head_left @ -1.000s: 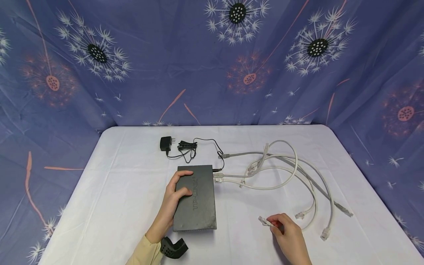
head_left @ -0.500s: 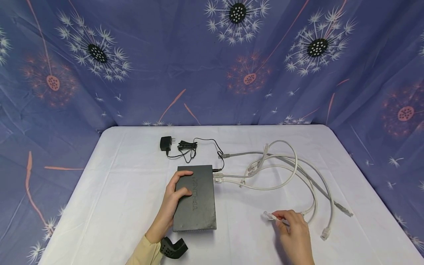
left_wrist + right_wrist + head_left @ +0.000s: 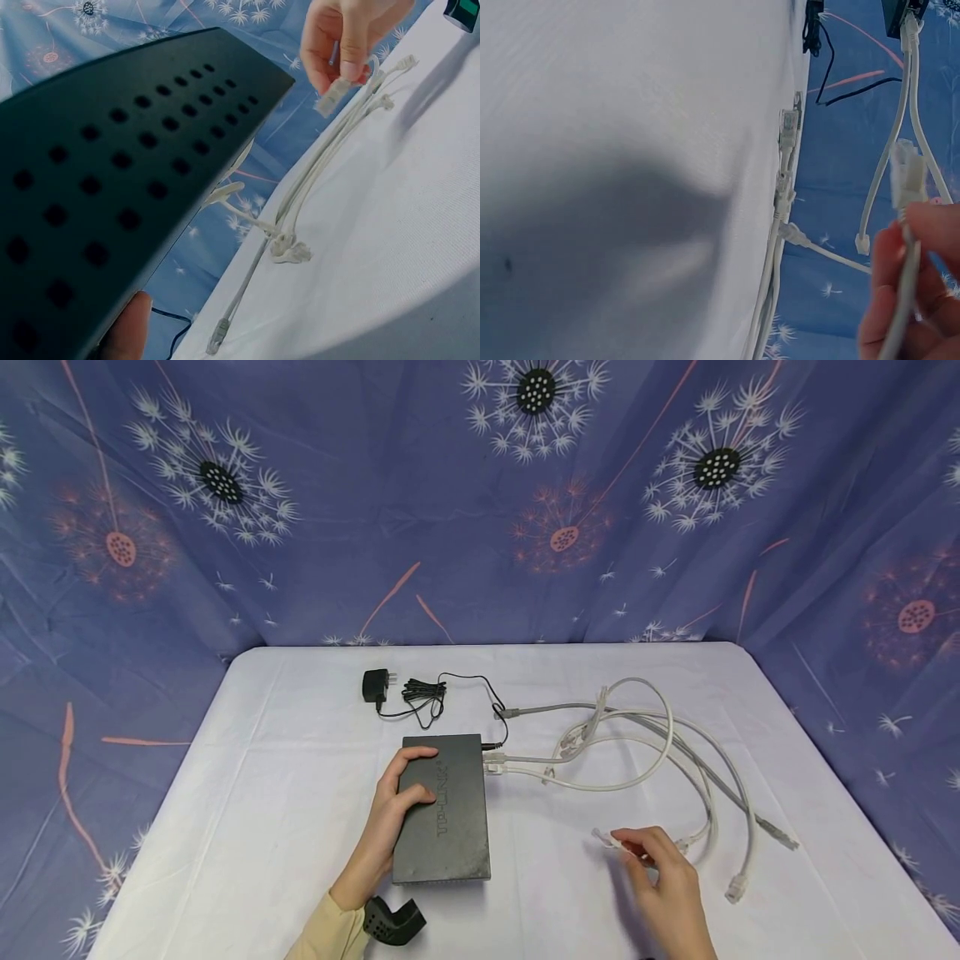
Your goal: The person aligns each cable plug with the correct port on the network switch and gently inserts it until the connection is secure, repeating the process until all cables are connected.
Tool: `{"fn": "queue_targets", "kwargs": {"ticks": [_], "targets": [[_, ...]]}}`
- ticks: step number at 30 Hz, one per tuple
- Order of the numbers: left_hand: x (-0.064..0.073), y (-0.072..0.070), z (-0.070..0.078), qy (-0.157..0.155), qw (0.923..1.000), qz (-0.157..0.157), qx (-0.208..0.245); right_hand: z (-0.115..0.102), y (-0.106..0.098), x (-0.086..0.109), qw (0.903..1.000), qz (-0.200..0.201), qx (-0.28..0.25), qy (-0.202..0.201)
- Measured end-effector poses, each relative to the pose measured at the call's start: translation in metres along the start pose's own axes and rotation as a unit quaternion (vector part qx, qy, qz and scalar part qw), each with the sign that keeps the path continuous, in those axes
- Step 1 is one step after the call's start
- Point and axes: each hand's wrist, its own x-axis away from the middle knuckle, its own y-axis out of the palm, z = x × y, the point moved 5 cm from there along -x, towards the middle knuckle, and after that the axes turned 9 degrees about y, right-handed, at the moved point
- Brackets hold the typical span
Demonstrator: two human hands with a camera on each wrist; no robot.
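My left hand (image 3: pixel 386 814) grips a dark TP-LINK network switch (image 3: pixel 459 839) by its left side, thumb and finger on its top. In the left wrist view, the vented wall of the switch (image 3: pixel 139 150) fills much of the picture. Two pale Ethernet cables (image 3: pixel 540 768) run into the right side of the switch, and a thin black power lead (image 3: pixel 491 745) enters just beyond them. To the right of the switch, my right hand (image 3: pixel 663 885) pinches an Ethernet cable just behind its clear plug (image 3: pixel 906 176). That plug points left toward the switch, with a gap between them.
A black power adapter (image 3: pixel 375 685) with a bundled cord (image 3: pixel 424 692) lies at the back. Looped pale and grey cables (image 3: pixel 660 735) spread over the right side of the white table (image 3: pixel 247 827), one loose plug (image 3: pixel 737 888) near my right hand. A patterned blue cloth (image 3: pixel 450 527) hangs behind.
My right hand has shifted slightly right and away from the front edge with the Ethernet cable, tilting its plug. The left hand and the switch have stayed in place.
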Motion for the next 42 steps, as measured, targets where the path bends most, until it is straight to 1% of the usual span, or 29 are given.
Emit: {"fn": "queue_targets", "kwargs": {"ticks": [3,5,10,18,24,28,33,37,42], "targets": [[0.000,0.000,0.000,0.000,1.0000,0.000,-0.003,-0.004,-0.003,-0.001,0.9985,0.021,-0.033,-0.039],[0.001,0.000,-0.001,0.000,1.0000,0.000,-0.004,-0.006,-0.004,-0.002,0.9973,0.026,-0.046,-0.050],[0.001,0.000,-0.001,0.000,1.0000,0.000,-0.003,-0.008,-0.005,-0.003,0.9960,0.021,-0.070,-0.053],[0.001,-0.001,0.000,0.000,1.0000,0.000,-0.005,-0.016,-0.004,-0.006,0.9908,0.017,-0.100,-0.089],[0.001,0.000,-0.001,-0.001,1.0000,0.000,-0.004,-0.021,-0.001,-0.008,0.9890,0.005,-0.105,-0.104],[0.001,0.000,-0.001,-0.003,1.0000,-0.001,-0.004,-0.022,0.002,-0.010,0.9882,0.005,-0.106,-0.110],[0.002,0.000,-0.001,-0.002,1.0000,-0.003,-0.004,-0.025,0.004,-0.012,0.9856,0.005,-0.121,-0.118],[0.002,0.001,-0.001,0.000,1.0000,-0.005,0.002,-0.035,0.003,-0.016,0.9841,0.006,-0.125,-0.126],[0.002,0.001,-0.002,-0.001,0.9999,-0.006,0.008,-0.058,-0.002,-0.020,0.9821,0.001,-0.133,-0.133]]}}
